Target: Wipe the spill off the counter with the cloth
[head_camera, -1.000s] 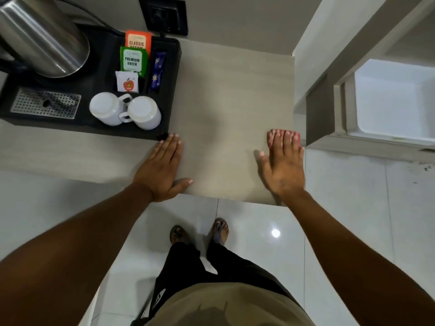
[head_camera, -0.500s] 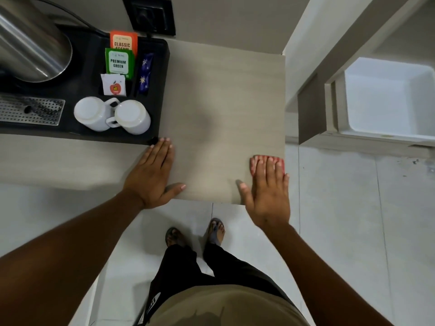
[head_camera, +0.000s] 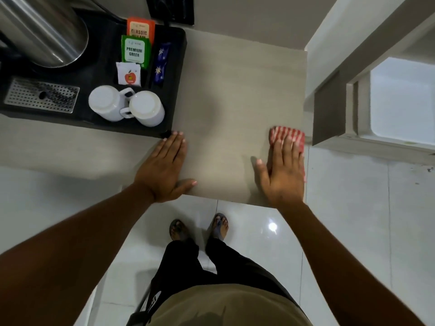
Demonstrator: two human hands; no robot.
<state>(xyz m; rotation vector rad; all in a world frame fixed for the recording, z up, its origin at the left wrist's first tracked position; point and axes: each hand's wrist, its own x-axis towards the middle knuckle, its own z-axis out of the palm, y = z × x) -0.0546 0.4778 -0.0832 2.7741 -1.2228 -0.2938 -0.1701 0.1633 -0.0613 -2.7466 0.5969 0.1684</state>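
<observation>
Cloth (head_camera: 286,134), red-and-white striped and folded small, lay at right of centre in the frame, pinned flat to the counter (head_camera: 226,95) under the right hand (head_camera: 283,170). That hand was spread wide, palm down, fingers fanned across the fabric and closing on nothing; the hold was pressure alone. The fabric looked soft, light and limp, likely to bunch or slide out unless pressed evenly through the palm, so the middle of the fold seemed the surest place to bear down.

The left hand (head_camera: 164,168) rested open and flat near the counter's front edge at frame centre, fingertips just beside the corner of a black tray (head_camera: 174,90), apparently as a brace. No spill could be made out on the pale surface.

The cloth sat hard against the counter's right edge and near the front edge, so a stroke rightward or toward the body would probably carry it off the top. Open room ran upward and leftward in the frame, a bare stretch between the hands. Beyond it, at upper left, the tray held two white cups (head_camera: 127,105), tea sachets (head_camera: 135,51) and a steel kettle (head_camera: 42,27), which a broad sweep might knock.
</observation>
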